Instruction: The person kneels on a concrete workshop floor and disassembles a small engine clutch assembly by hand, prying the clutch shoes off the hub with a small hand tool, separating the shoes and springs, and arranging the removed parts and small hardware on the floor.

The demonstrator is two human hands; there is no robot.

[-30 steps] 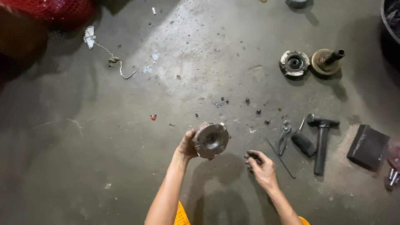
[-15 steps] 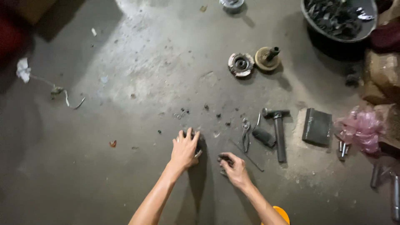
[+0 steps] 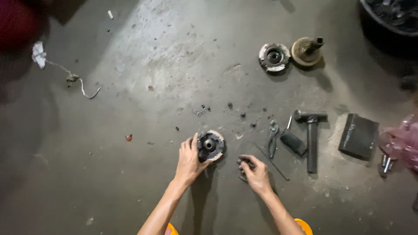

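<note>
My left hand (image 3: 190, 159) grips a round metal hub part (image 3: 210, 145) by its left side, holding it on the concrete floor with its open face turned up. My right hand (image 3: 254, 172) rests on the floor to the right, fingers curled over small dark metal pieces (image 3: 242, 164). Both forearms reach in from the bottom edge.
Pliers (image 3: 273, 138), a black-handled tool (image 3: 293, 142), a hammer (image 3: 311, 137) and a dark block (image 3: 359, 136) lie to the right. Another round hub part (image 3: 274, 56) and a disc with a shaft (image 3: 307, 50) sit farther back. Small loose bits (image 3: 200, 110) dot the floor.
The round hub part was raised in my left hand, then hidden under my flat left hand; now it sits on the floor, gripped by its side. The view shifted.
</note>
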